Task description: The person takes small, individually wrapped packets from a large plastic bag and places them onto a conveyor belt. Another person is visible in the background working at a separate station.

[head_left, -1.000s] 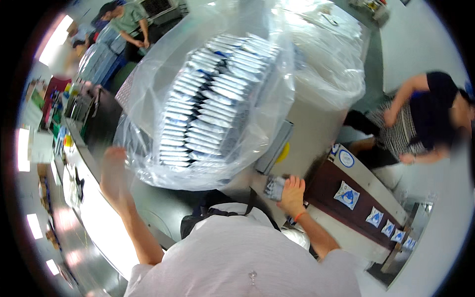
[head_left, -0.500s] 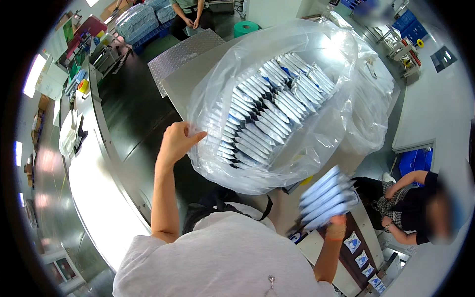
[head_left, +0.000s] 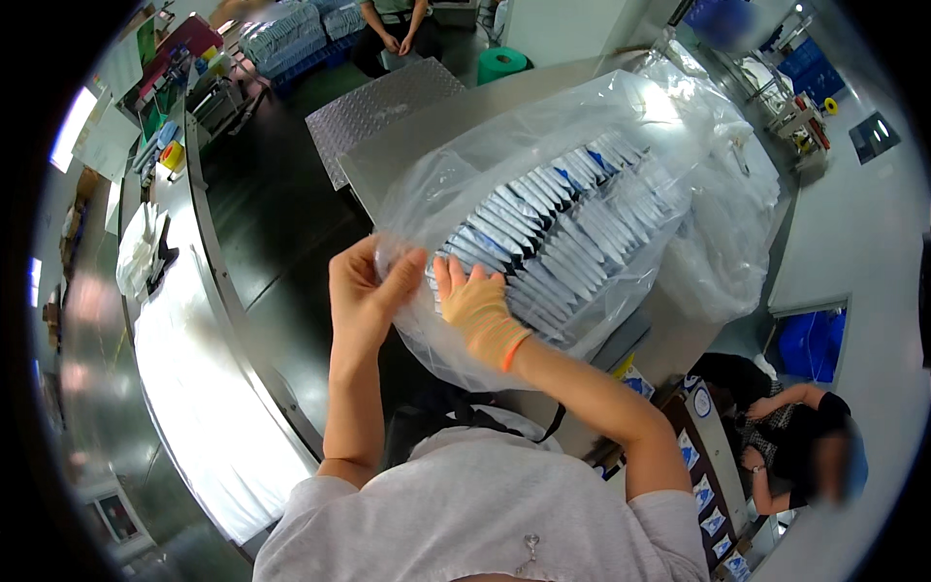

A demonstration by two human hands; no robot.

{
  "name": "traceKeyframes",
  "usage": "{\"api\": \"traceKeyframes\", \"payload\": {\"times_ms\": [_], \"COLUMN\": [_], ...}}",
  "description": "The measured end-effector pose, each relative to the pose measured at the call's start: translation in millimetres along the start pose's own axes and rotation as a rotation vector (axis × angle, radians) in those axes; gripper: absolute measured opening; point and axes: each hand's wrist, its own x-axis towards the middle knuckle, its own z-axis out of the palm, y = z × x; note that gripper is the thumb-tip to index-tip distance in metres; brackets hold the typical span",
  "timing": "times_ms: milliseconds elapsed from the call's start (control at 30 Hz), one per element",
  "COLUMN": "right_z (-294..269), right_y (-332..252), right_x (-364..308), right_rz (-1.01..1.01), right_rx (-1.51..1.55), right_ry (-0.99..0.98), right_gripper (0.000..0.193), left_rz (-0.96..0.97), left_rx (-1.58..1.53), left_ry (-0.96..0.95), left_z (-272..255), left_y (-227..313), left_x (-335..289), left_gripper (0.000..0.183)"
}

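Observation:
A large clear plastic bag (head_left: 621, 107) lies spread on the metal table, with rows of white and blue packets (head_left: 524, 209) standing close together inside. At the bag's near left edge, my bare left hand (head_left: 367, 296) pinches the plastic between thumb and fingers. My right hand (head_left: 480, 315), in a thin yellow and orange striped glove, rests on the near left end of the packets. Its fingers are stretched out and slightly apart, and no packet shows in its grip. The palm side is hidden.
At the lower right, a brown conveyor belt (head_left: 722, 495) carries several packets. A co-worker (head_left: 795, 436) sits beside it; another person (head_left: 393, 34) sits at the far side. A green roll (head_left: 501, 65) stands behind the table (head_left: 388, 145). A long white-topped bench (head_left: 204, 388) curves along the left.
My right hand has moved up and left from near the conveyor, where it held a stack of packets, onto the packets in the bag. My left hand stays at the bag's edge.

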Motion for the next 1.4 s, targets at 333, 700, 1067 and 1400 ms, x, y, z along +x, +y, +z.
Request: {"api": "traceKeyframes", "payload": {"times_ms": [333,700,1067,1400], "right_z": [-16,-58,132,235], "right_y": [20,91,97,259], "right_x": [-45,-133,-287,-515], "right_rz": [-0.047,0.368,0.607,1.062], "right_rx": [0.19,0.201,0.714,0.227], "right_ry": [0.112,-0.459,0.89,0.531], "right_gripper": [0.072,0.064,0.034,0.033], "left_rz": [0.17,0.612,0.549,0.567], "left_rx": [0.29,0.496,0.761,0.745], "left_ry": [-0.012,-0.256,-0.536,-0.67], "left_z": [-10,70,69,129], "left_y": [-10,65,18,10], "left_x": [0,-63,-70,-106], "left_gripper": [0.046,0.053,0.028,0.028]}}
